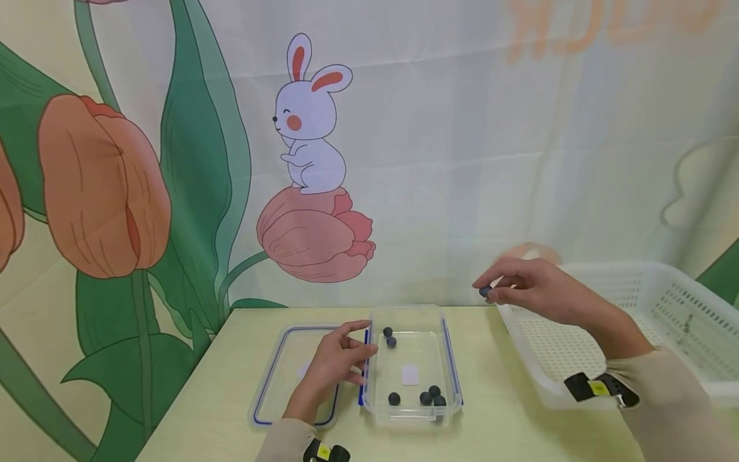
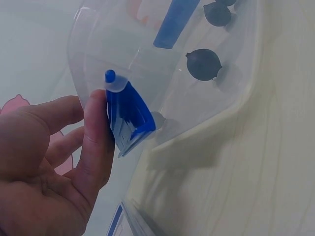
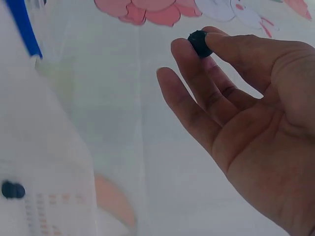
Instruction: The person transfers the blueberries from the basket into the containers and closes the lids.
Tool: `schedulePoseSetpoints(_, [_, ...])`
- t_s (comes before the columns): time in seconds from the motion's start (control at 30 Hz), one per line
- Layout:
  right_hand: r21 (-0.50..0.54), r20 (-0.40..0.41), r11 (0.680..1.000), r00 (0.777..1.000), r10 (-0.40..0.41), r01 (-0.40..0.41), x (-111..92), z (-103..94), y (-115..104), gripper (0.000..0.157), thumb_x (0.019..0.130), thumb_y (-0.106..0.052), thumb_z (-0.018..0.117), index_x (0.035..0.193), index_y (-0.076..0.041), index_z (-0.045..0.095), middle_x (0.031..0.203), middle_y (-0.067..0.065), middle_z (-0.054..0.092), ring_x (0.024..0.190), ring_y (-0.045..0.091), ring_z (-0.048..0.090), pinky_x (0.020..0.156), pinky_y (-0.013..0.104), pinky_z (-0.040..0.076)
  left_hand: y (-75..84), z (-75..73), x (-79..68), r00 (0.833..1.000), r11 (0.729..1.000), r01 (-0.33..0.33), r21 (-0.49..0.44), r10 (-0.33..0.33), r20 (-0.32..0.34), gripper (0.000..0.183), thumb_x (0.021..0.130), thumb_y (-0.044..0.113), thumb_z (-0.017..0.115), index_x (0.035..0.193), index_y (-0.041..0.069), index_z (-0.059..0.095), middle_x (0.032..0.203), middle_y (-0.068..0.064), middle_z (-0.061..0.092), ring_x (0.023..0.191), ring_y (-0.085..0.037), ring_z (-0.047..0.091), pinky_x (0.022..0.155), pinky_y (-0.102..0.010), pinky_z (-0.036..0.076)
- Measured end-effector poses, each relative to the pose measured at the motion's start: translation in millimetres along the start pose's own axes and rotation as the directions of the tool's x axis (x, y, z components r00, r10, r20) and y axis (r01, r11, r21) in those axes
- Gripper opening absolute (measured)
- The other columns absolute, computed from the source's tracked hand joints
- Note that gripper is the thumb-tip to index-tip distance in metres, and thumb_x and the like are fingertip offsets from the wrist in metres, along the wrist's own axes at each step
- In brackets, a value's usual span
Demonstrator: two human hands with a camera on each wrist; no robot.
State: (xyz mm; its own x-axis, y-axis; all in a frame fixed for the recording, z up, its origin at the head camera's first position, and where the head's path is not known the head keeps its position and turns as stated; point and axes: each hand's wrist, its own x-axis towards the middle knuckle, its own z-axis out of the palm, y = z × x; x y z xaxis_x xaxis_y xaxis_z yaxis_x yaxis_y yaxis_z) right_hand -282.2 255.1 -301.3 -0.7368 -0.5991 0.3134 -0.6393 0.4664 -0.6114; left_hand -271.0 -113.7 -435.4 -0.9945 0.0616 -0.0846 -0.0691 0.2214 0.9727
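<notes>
My left hand [image 1: 335,362] holds the left wall of a clear plastic container [image 1: 424,350] that has blue latches. In the left wrist view, the thumb lies beside a blue latch [image 2: 129,115] and the other fingers are by the wall. Several dark blueberries [image 1: 394,399] sit inside, some at the far left and others along the near side. Off to the right, my right hand [image 1: 543,292] pinches one blueberry [image 3: 199,44] between thumb and fingertips. It is raised near the left far corner of a white basket [image 1: 577,346], with the other fingers spread.
Left of the container, its clear lid [image 1: 267,388] with a blue seal lies on the pale wooden table [image 1: 491,410]. Dark round things [image 3: 13,190] show at the basket in the right wrist view. A printed cloth [image 1: 450,160] with a rabbit and tulips hangs behind the table.
</notes>
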Motion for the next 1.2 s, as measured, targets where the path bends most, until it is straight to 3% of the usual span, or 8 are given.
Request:
schedulePoseSetpoints(0.1, [0.035, 0.021, 0.999, 0.999, 0.034, -0.035, 1, 11.3, -9, 0.021, 0.106, -0.010, 0.067, 0.124, -0.018, 0.074, 0.108, -0.004, 0.075, 0.095, 0.014, 0.073, 0.082, 0.032, 0.060, -0.6, -0.2, 0.2, 1.000, 1.000, 0.001, 0.000, -0.001, -0.002, 0.059, 0.097, 0.016, 0.081, 0.151, 0.014, 0.058, 0.097, -0.011, 0.066, 0.076, -0.020, 0.065, 0.058, -0.032, 0.064])
schedulePoseSetpoints(0.47, [0.176, 0.044, 0.983, 0.997, -0.066, 0.057, 5, 54.1, -17, 0.020, 0.103, -0.010, 0.071, 0.121, -0.018, 0.075, 0.112, 0.000, 0.071, 0.091, 0.018, 0.073, 0.078, 0.031, 0.061, 1.4, 0.8, -0.6, 1.000, 1.000, 0.004, 0.005, -0.004, -0.001, 0.058, 0.098, 0.017, 0.080, 0.152, 0.014, 0.058, 0.098, -0.011, 0.066, 0.077, -0.020, 0.065, 0.059, -0.032, 0.064])
schedulePoseSetpoints(0.77, [0.248, 0.103, 0.969, 0.994, -0.037, 0.011, 8, 78.9, -21, 0.018, 0.103, -0.011, 0.071, 0.120, -0.016, 0.076, 0.117, 0.004, 0.069, 0.096, 0.024, 0.072, 0.081, 0.033, 0.061, 0.7, 1.6, -0.9, 1.000, 1.000, 0.015, 0.013, -0.015, -0.007, 0.057, 0.098, 0.016, 0.079, 0.151, 0.014, 0.058, 0.099, -0.012, 0.065, 0.078, -0.021, 0.065, 0.060, -0.033, 0.064])
schedulePoseSetpoints(1.07, [0.254, 0.176, 0.967, 0.981, -0.077, 0.030, 11, 103.0, -19, 0.017, 0.102, -0.006, 0.070, 0.115, -0.016, 0.077, 0.114, 0.004, 0.070, 0.097, 0.019, 0.069, 0.091, 0.035, 0.061, 0.7, -1.5, 0.2, 1.000, 1.000, -0.006, 0.005, 0.006, 0.005, 0.059, 0.098, 0.018, 0.080, 0.152, 0.013, 0.058, 0.098, -0.012, 0.066, 0.078, -0.020, 0.065, 0.060, -0.032, 0.064])
schedulePoseSetpoints(1.2, [0.233, 0.226, 0.972, 0.973, -0.052, -0.003, 11, 110.8, -20, 0.018, 0.102, -0.004, 0.070, 0.112, -0.017, 0.077, 0.112, 0.000, 0.069, 0.096, 0.015, 0.068, 0.090, 0.033, 0.061, 0.1, -0.3, 1.0, 1.000, 1.000, -0.006, 0.005, 0.006, 0.007, 0.059, 0.097, 0.018, 0.081, 0.152, 0.014, 0.058, 0.098, -0.011, 0.066, 0.078, -0.020, 0.065, 0.060, -0.033, 0.064])
